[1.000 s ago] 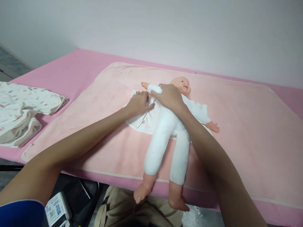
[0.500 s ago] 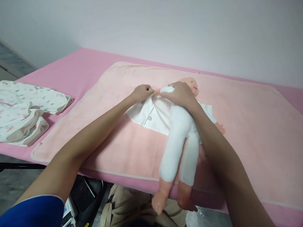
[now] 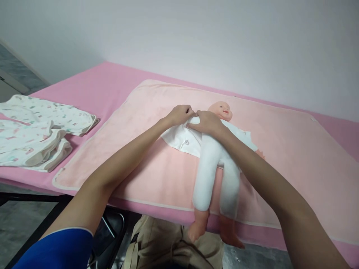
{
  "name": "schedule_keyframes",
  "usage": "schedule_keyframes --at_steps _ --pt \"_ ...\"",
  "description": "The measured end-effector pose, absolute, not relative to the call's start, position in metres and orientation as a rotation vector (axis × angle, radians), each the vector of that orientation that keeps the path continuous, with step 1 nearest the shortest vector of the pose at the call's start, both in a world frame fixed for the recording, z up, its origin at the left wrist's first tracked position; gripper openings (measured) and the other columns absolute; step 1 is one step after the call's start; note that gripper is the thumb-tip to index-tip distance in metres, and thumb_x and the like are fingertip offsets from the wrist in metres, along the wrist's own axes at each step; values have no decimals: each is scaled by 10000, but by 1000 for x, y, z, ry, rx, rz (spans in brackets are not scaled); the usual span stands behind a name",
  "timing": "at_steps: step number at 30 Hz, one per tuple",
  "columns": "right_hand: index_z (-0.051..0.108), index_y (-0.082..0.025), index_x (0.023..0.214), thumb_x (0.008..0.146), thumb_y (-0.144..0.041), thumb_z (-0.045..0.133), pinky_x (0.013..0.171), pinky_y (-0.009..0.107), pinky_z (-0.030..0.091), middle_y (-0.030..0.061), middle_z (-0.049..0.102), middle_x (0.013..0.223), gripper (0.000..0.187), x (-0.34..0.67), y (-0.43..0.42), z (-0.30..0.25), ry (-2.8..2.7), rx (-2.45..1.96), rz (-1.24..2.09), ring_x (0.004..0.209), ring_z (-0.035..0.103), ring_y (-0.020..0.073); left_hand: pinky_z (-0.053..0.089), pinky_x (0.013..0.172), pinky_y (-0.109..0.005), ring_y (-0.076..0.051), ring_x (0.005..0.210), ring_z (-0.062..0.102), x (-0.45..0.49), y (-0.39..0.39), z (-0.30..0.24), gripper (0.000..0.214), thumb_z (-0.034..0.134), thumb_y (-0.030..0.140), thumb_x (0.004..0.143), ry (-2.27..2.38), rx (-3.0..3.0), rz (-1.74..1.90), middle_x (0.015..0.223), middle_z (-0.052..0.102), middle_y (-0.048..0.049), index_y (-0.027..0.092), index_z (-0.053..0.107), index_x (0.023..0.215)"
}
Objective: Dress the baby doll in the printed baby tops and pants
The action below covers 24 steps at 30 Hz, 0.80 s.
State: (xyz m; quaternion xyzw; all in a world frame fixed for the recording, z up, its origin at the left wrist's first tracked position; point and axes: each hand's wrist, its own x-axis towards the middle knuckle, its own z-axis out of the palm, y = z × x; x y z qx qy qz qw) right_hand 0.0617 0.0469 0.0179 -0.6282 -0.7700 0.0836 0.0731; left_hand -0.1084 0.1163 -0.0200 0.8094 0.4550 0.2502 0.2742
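A baby doll (image 3: 214,147) with a white cloth body lies on its back, its feet past the near edge of the bed. An open white baby shirt (image 3: 182,140) spreads under its trunk and covers the arm on the right. My left hand (image 3: 179,115) is closed, pinching the shirt beside the doll's raised arm. Around that white arm (image 3: 194,120), my right hand (image 3: 207,122) is closed, over the doll's chest. The doll's hand on this side is hidden by my fingers.
A pink blanket (image 3: 134,179) lies under the doll on a bed with a pink sheet (image 3: 92,80). Folded patterned baby clothes (image 3: 56,116) rest at the left. The wall (image 3: 196,41) stands behind. Below the bed's near edge is a black metal frame (image 3: 33,197).
My left hand has moved right, close against my right hand. The doll's small hand, visible before between my hands, is now hidden. The view has shifted slightly.
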Motion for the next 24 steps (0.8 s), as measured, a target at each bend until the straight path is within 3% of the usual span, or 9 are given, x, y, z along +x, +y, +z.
schedule_keyframes --at_steps 4,6,12,16,18,22,24 --pt "693 -199 1217 1026 -403 603 1034 477 530 158 745 1302 294 112 9 18 -2109 -1700 45 1241 667 339 445 725 -377 -264 836 672 -115 121 -21 382 558 615 1002 1240 2248 554 997 764 -101 237 513 959" --pt "697 -208 1242 1019 -339 543 1106 524 506 167 722 1333 301 152 -14 13 -2013 -1711 -24 1291 642 354 448 722 -382 -285 863 693 -117 124 -22 380 562 618 994 1231 2285 472 1028 777 -110 240 534 979" --pt "515 -218 1599 885 -386 719 1115 498 540 170 598 1624 760 231 -43 -13 -2075 -1696 470 1406 624 350 438 714 -382 -294 856 696 -117 133 -30 267 542 508 982 1232 2343 412 1030 780 -113 248 595 961" --pt "645 -183 1408 867 -332 600 1133 535 509 186 705 1420 562 226 -21 -25 -2008 -1706 231 1323 645 360 434 722 -379 -275 824 669 -113 130 -24 304 552 529 991 1319 2282 475 944 752 -99 248 539 876" --pt "669 -173 1360 834 -281 554 1120 531 513 191 724 1339 549 219 -2 -25 -2033 -1675 160 1274 653 357 407 695 -370 -241 751 622 -111 126 -15 352 537 530 1011 1321 2221 519 840 694 -72 248 501 805" --pt "677 -164 1360 828 -257 566 1116 515 516 195 719 1378 551 203 32 -20 -2088 -1604 201 1287 650 354 306 637 -353 -172 597 448 -109 122 -6 466 504 526 1052 1243 2137 621 652 454 -6 246 364 707" --pt "682 -158 1364 836 -259 579 1111 510 516 194 716 1377 548 196 39 -21 -2105 -1606 237 1279 649 354 324 652 -348 -167 619 458 -108 124 -9 458 513 508 1058 1256 2133 673 669 465 -2 242 366 716"
